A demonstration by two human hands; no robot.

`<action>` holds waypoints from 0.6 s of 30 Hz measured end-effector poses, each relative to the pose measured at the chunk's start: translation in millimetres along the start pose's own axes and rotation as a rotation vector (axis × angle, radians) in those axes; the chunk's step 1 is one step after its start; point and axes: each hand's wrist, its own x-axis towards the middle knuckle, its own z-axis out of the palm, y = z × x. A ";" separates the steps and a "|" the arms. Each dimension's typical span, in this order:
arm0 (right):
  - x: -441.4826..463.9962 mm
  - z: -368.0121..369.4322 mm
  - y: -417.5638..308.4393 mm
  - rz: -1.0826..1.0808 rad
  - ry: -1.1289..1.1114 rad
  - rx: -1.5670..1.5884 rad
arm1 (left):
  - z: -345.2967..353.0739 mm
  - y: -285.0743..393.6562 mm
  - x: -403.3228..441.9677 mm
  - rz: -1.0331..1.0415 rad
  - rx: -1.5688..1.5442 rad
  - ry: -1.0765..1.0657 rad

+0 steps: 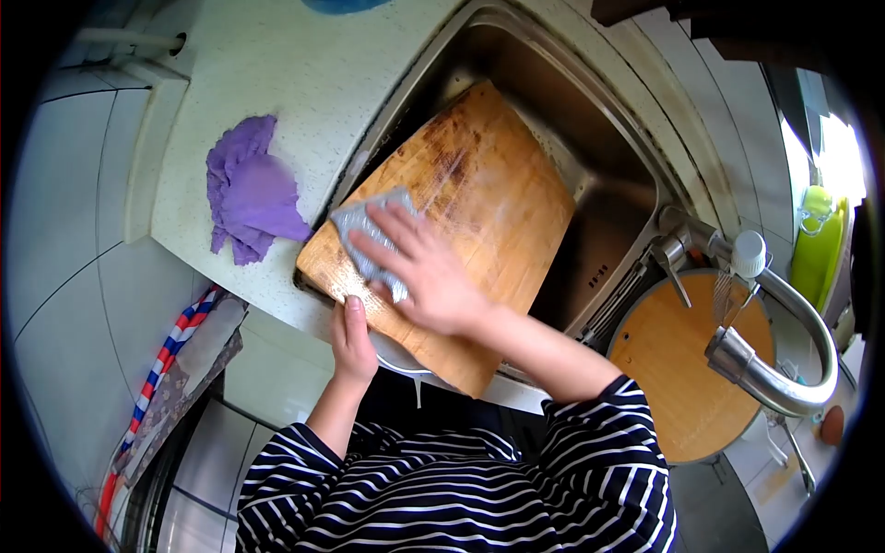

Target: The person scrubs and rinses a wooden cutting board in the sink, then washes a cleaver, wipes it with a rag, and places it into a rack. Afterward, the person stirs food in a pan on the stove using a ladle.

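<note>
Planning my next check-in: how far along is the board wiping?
Looks done: the board lies over the sink, its near end wet and glistening. In hand: the right hand presses a grey cloth there; the left hand steadies the edge. Left: probably the dark stains further up.

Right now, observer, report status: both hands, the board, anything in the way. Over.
Left hand holding wooden board by near edge. Right hand spread on grey cloth atop it. Board slanted across sink; purple cloth beside, nothing seen blocking.
</note>
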 end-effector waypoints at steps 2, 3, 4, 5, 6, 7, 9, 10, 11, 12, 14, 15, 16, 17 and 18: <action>13.4 -1.3 38.1 0.014 0.091 -0.051 | 5.7 6.2 1.4 -0.001 -0.032 0.012; 23.7 -3.8 61.9 0.106 0.146 -0.072 | 5.5 4.9 1.5 -0.019 -0.062 0.011; 35.0 -0.6 97.6 0.174 0.222 -0.073 | 5.2 4.3 1.8 -0.033 -0.069 0.017; 45.8 -4.6 131.8 0.222 0.263 -0.099 | 4.8 4.9 1.5 -0.047 -0.075 0.026; 54.5 -13.5 154.1 0.393 0.235 0.013 | 5.4 6.3 0.9 -0.062 -0.080 0.037; 59.6 -12.0 189.6 0.425 0.301 -0.090 | 8.1 12.4 1.2 -0.049 -0.082 0.020; 53.9 -8.3 243.5 0.531 0.356 -0.223 | 5.9 9.1 1.9 -0.051 -0.074 0.017; 47.3 -16.7 244.3 0.701 0.321 -0.123 | 4.1 8.2 1.1 -0.053 -0.071 0.016; 39.0 -12.6 247.2 0.748 0.355 -0.147 | 3.5 7.2 1.0 -0.045 -0.065 0.015; 30.3 -7.6 247.9 0.795 0.389 -0.175 | 3.4 6.5 1.1 -0.036 -0.063 0.014; 25.3 4.9 219.4 0.776 0.421 -0.272 | 5.7 7.9 1.8 -0.022 -0.061 0.027; 22.8 16.4 210.9 0.583 0.450 -0.388 | 7.6 9.3 2.0 -0.018 -0.059 0.042; 27.6 10.5 171.1 0.524 0.402 -0.348 | 9.3 9.7 1.7 -0.014 -0.055 0.058; 36.8 8.0 140.4 0.377 0.389 -0.246 | 7.7 8.2 1.4 -0.023 -0.061 0.032; 41.3 13.1 122.6 0.258 0.370 -0.237 | 3.3 5.9 1.7 -0.032 -0.064 0.005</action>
